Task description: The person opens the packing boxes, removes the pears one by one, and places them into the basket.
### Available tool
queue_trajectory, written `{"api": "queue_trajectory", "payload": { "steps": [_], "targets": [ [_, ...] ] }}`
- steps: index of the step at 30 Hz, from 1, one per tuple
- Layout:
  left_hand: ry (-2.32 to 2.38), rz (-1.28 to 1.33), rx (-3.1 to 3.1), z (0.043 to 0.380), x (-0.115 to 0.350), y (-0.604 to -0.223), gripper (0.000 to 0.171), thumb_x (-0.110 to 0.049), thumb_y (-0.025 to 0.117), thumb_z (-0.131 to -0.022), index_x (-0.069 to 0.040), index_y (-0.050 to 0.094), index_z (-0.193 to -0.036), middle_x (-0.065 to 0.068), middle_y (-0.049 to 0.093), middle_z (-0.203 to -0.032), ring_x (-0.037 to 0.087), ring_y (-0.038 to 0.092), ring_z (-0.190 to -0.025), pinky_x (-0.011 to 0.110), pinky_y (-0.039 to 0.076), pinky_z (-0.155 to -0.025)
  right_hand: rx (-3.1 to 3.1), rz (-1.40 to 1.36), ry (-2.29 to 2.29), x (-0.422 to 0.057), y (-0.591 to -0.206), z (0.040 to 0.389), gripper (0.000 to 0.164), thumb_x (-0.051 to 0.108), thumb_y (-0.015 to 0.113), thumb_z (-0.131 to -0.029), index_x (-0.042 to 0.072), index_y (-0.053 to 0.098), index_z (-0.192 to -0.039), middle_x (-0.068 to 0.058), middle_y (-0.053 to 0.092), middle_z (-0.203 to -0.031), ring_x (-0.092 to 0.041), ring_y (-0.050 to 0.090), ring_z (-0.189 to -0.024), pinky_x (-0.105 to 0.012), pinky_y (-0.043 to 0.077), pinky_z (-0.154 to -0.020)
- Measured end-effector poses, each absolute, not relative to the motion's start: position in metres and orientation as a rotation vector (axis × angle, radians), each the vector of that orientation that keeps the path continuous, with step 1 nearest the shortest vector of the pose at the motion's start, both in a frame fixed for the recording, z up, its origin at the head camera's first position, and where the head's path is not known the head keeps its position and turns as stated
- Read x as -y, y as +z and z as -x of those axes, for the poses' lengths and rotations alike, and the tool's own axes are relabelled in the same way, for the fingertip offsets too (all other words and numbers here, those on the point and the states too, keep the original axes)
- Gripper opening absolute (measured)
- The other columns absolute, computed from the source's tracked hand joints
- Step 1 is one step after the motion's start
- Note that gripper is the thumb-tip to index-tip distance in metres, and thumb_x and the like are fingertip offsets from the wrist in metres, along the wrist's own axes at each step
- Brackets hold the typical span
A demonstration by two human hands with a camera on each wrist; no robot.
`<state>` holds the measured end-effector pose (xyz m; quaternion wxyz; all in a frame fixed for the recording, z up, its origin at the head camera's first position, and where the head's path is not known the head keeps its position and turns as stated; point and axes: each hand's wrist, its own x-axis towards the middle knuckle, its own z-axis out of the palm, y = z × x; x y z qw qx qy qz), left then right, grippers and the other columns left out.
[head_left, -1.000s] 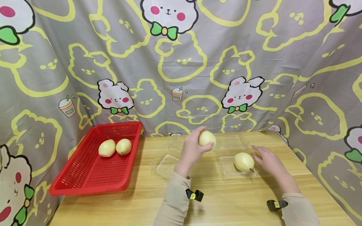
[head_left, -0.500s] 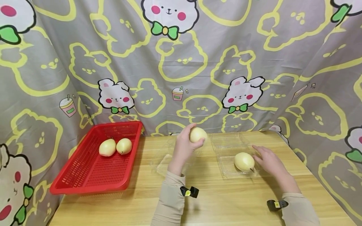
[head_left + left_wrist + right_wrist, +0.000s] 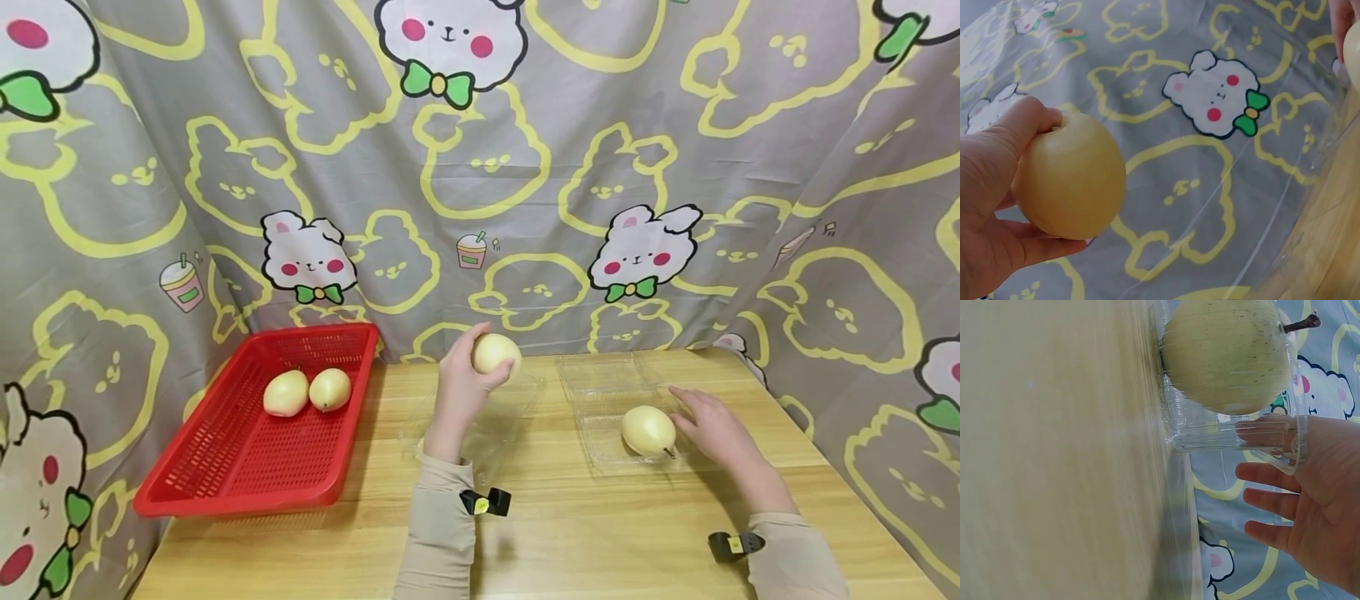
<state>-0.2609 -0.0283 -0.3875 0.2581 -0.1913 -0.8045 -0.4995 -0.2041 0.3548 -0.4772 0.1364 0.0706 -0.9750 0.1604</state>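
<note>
My left hand grips a pale yellow pear in the air, over a clear plastic container. In the left wrist view, thumb and fingers are spread around that pear's side. Another pear, its stem pointing toward me, lies in a second clear plastic container on the right, whose lid is folded back. My right hand is at this container's right side. In the right wrist view its fingers are loosely extended, and one finger shows through the clear wall.
A red perforated plastic basket stands at the left with two pears in it. All of this is on a light wooden table. A grey cartoon-print curtain closes off the back and sides.
My left hand has carried its pear leftward, from beside the right container to above the left one. My right hand and the pear near it have stayed in place.
</note>
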Motion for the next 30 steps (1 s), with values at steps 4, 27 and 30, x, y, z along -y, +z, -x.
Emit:
{"api": "queue_trajectory", "payload": {
  "steps": [4, 27, 30],
  "targets": [
    [-1.367, 0.484, 2.162, 0.263, 0.036, -0.388, 0.058, -0.021, 0.083, -0.074, -0.015, 0.060, -0.127, 0.009, 0.066, -0.122, 0.027, 0.065, -0.109, 0.045, 0.057, -0.083, 2.825, -0.204, 0.459, -0.355, -0.478, 0.204, 0.050, 0.015, 0.063, -0.092, -0.002, 0.049, -0.137, -0.035, 0.055, -0.127, -0.055, 0.047, -0.120, -0.067, 0.038, -0.100],
    [-1.399, 0.257, 2.057, 0.266, 0.082, -0.387, 0.055, -0.023, 0.083, -0.075, -0.010, 0.062, -0.125, 0.013, 0.067, -0.121, 0.030, 0.063, -0.106, 0.048, 0.055, -0.084, 2.822, -0.204, 0.470, -0.356, -0.480, 0.204, 0.051, 0.017, 0.060, -0.093, -0.003, 0.048, -0.138, -0.035, 0.054, -0.129, -0.054, 0.048, -0.119, -0.067, 0.037, -0.101],
    [-1.346, 0.252, 2.059, 0.268, 0.086, -0.386, 0.056, -0.025, 0.083, -0.075, -0.011, 0.063, -0.125, 0.011, 0.068, -0.120, 0.029, 0.064, -0.106, 0.047, 0.054, -0.086, 2.826, -0.198, 0.476, -0.357, -0.480, 0.205, 0.051, 0.017, 0.060, -0.093, -0.003, 0.047, -0.138, -0.035, 0.053, -0.130, -0.054, 0.047, -0.120, -0.067, 0.036, -0.101]
  ]
}}
